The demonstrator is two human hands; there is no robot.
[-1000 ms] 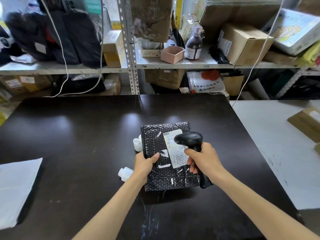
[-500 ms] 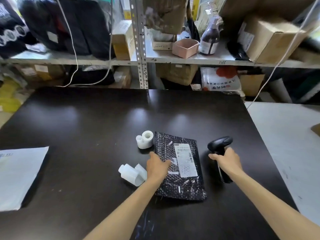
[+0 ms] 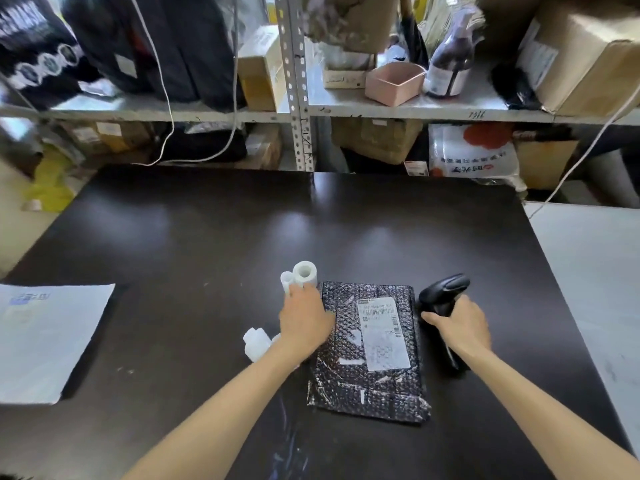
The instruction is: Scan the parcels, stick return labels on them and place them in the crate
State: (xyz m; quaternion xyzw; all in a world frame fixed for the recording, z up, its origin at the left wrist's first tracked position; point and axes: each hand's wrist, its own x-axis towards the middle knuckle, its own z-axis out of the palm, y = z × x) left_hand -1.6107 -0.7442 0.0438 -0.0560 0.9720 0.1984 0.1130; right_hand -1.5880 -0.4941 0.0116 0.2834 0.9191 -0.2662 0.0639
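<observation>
A flat black bubble-wrap parcel [image 3: 370,351] lies on the dark glossy table [image 3: 207,237], just right of centre in the lower half of the frame, with its white printed shipping label [image 3: 382,332] facing up. The right hand [image 3: 460,327], at the parcel's right edge, is wrapped round the handle of a black pistol-shaped barcode scanner [image 3: 443,296]. The scanner's head sits low beside the parcel's upper right corner and does not point at the label. The left hand [image 3: 304,320] is just off the parcel's upper left corner, palm down, with its fingertips against a pair of small white label rolls [image 3: 303,277] standing on end. Motion blur keeps me from telling whether the fingers have closed on a roll or only touch it. Another white roll [image 3: 256,342] lies on its side below, beside the left wrist, and a white sheet of paper [image 3: 45,337] rests at the left edge of the frame. With the scanner turned aside and the free hand at the rolls, the step in hand looks like fetching a return label. The next move probably calls for setting the scanner down, since peeling a sticker from a small roll wants both hands, and then pressing it flat on a bare patch of the mailer. No crate is in view.
</observation>
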